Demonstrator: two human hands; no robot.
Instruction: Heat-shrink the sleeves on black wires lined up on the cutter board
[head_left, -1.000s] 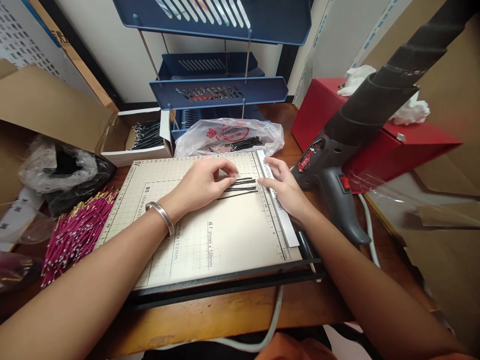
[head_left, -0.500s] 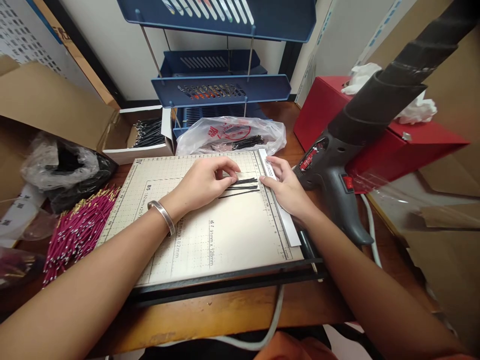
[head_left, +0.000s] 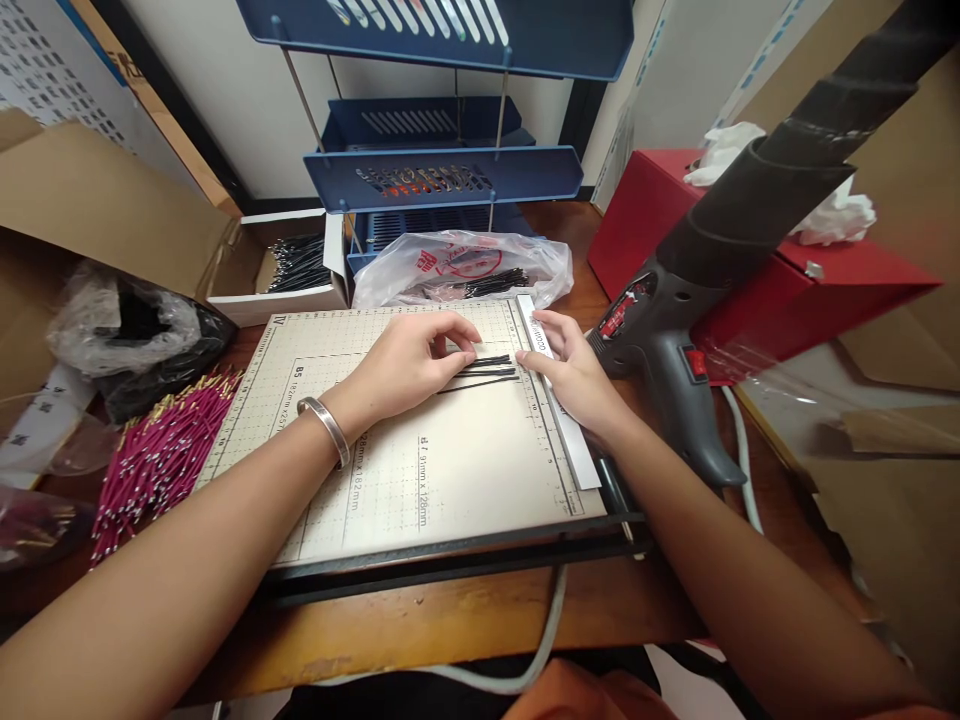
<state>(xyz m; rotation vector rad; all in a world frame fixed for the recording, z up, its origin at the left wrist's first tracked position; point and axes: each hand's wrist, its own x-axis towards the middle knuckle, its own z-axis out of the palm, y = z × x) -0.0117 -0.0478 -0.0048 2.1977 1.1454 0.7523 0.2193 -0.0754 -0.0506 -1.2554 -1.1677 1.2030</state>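
A cream, gridded paper-trimmer board (head_left: 480, 450) lies before me. Across its upper right run several thin black cords (head_left: 491, 372), roughly side by side, their right ends near the white strip (head_left: 576, 448) along the board's edge. My left hand (head_left: 420, 362), wearing a silver bracelet, has thumb and forefinger closed over the cords; their left ends are hidden beneath it. My right hand (head_left: 574, 375) bends around the upper part of the strip, its thumb on the strip's left side close to the cord ends and its forefinger touching the strip higher up.
Purple, gold-ended cords (head_left: 169, 455) are heaped at left. A white box (head_left: 277, 300) and a plastic bag (head_left: 390, 275) with black cords stand behind, below a blue rack (head_left: 442, 178). At right are a heat gun (head_left: 679, 340) and a red box (head_left: 637, 215).
Both hands keep nearly the same place and grip. The black cords have shifted very slightly, and the whole view has moved a touch.
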